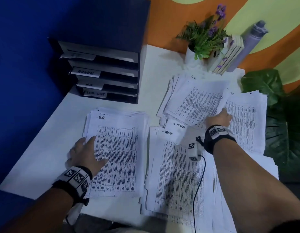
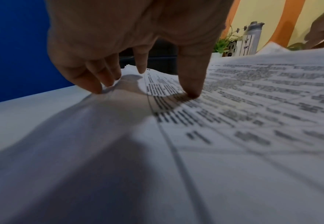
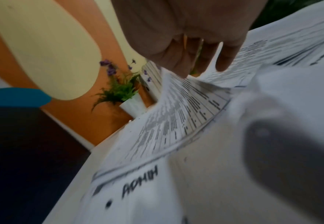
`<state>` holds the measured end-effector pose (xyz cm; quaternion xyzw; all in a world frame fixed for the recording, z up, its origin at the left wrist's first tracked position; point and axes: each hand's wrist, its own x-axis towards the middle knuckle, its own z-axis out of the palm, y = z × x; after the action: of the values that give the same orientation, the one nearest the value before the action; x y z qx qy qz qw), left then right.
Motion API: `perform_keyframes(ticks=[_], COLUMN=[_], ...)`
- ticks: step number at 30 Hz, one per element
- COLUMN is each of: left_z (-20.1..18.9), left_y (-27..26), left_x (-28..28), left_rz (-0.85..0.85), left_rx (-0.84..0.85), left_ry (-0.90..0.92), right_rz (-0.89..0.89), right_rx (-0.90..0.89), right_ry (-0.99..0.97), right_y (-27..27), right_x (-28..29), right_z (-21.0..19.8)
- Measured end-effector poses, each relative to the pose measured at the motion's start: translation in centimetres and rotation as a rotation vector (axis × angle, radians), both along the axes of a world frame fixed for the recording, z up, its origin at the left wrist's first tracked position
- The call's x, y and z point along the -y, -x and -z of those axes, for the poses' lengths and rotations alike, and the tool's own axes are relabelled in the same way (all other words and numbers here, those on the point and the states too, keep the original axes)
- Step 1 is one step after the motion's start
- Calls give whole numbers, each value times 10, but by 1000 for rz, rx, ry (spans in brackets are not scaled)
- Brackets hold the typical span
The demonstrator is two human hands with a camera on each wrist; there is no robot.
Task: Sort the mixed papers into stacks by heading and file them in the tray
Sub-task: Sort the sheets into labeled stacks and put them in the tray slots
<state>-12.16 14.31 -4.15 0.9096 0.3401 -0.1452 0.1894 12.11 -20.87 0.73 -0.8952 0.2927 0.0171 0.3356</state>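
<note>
Left hand [image 1: 86, 154] flat, steadying H.R. stack [image 1: 117, 153]; right hand [image 1: 220, 117] pinching sheet [image 1: 196, 100] off mixed pile for sorting.

Head looks down; wrists low, perhaps blurred.

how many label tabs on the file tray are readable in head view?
3 on the black tiered file tray: ADMIN label second tier, H.R label below it, TASK LIST label at the bottom. The top white tab is too blurred to read.
</note>
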Motion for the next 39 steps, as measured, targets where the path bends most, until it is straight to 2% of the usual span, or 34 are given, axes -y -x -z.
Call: perform_keyframes(ticks=[2, 5, 9, 11, 14, 18, 21, 24, 30, 39], left_z=[-1, -3, -4, -5, -7, -1, 3, 0, -3, 10], left_y=[1, 2, 6, 9, 13, 20, 20, 15, 8, 16], left_x=[-1, 0, -1, 0, 5, 9, 3, -5, -18, -20], left_rz=[-17, -9, 4, 41, 127, 224, 117, 84, -120, -218], left_rx=[10, 16, 24, 31, 24, 74, 181, 224, 281, 376], left_ry=[13, 15, 45, 47, 59, 171, 271, 353, 756, 772], right_rz=[-95, -307, -601, -715, -787, -692, -518, -382, -273, -236], right_rx=[32, 78, -164, -262, -297, -216, -144, -106, -49, -157], right_ry=[35, -163, -335, -334, -251, -201, -261, -415, -533, -382], right_y=[14, 51, 116, 143, 168, 183, 179, 175, 169, 179], right_x=[-18, -52, -94, -110, -125, -127, -116, -103, -98, -88], right_z=[0, 4, 17, 24, 29, 33, 36, 31, 24, 27])
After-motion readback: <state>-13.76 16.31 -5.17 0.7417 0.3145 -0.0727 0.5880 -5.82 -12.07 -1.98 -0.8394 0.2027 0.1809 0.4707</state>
